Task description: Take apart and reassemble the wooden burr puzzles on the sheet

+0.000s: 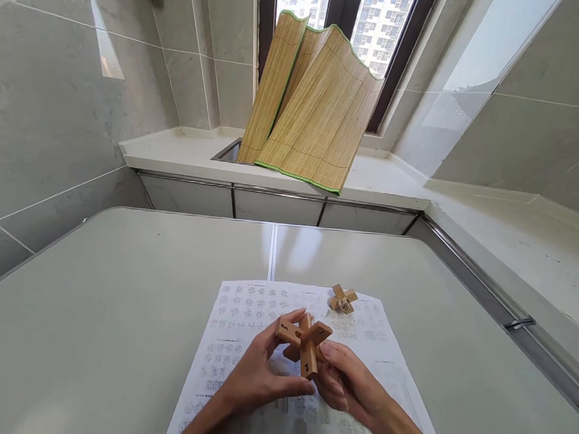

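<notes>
We are holding one brown, numbered, cross-shaped wooden puzzle above one white printed paper sheet, our left hand clamping it top and bottom, our right hand pinching its right side, seemingly for steadiness. One smaller, paler wooden puzzle is resting on the sheet.

Black-numbered brown puzzle, grey-printed white paper, and green-edged tan mat.
</notes>
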{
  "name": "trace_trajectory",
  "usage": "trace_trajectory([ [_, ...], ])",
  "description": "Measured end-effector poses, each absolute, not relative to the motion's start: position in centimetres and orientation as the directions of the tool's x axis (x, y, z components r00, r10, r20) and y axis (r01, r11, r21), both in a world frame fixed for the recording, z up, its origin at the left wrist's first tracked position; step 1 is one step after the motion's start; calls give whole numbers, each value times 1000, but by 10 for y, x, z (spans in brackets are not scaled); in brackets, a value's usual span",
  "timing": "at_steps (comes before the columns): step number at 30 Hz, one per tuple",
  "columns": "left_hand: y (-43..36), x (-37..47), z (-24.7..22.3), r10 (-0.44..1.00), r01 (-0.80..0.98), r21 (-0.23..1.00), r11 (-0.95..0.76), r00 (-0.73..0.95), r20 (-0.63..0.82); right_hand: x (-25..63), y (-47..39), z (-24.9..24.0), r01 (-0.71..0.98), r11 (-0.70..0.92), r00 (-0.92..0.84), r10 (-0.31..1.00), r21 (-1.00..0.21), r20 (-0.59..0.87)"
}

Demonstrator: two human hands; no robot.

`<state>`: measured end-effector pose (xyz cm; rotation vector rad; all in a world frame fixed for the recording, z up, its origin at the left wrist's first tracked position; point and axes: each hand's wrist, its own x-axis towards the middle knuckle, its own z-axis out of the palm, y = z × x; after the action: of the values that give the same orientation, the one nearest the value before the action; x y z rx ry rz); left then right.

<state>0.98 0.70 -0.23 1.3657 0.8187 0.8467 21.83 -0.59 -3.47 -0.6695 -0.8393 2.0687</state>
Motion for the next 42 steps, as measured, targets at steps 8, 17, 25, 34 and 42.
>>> trace_trajectory([
  [8, 12, 13, -7, 871, -220, 956, 192, 487, -63, 222, -5, -44, -503, -462, -570, 812, -731, -121],
  [17, 11, 13, -7, 914, -260, 934, 245, 383, -133, 219, -2, -36, -515, -475, -500, 843, -713, -201],
  [25, 27, -5, 2, 995, -19, 999, 49, 91, -47, 221, 1, -30, -588, -411, -402, 896, -696, -189],
  [34, 49, -38, -11, 974, 668, 742, -47, -133, 181, 221, -1, -29, -507, -327, -364, 920, -798, -146],
  [42, 54, -49, -21, 958, 781, 622, -56, -135, 255, 221, -3, -32, -460, -329, -425, 897, -824, -121],
])
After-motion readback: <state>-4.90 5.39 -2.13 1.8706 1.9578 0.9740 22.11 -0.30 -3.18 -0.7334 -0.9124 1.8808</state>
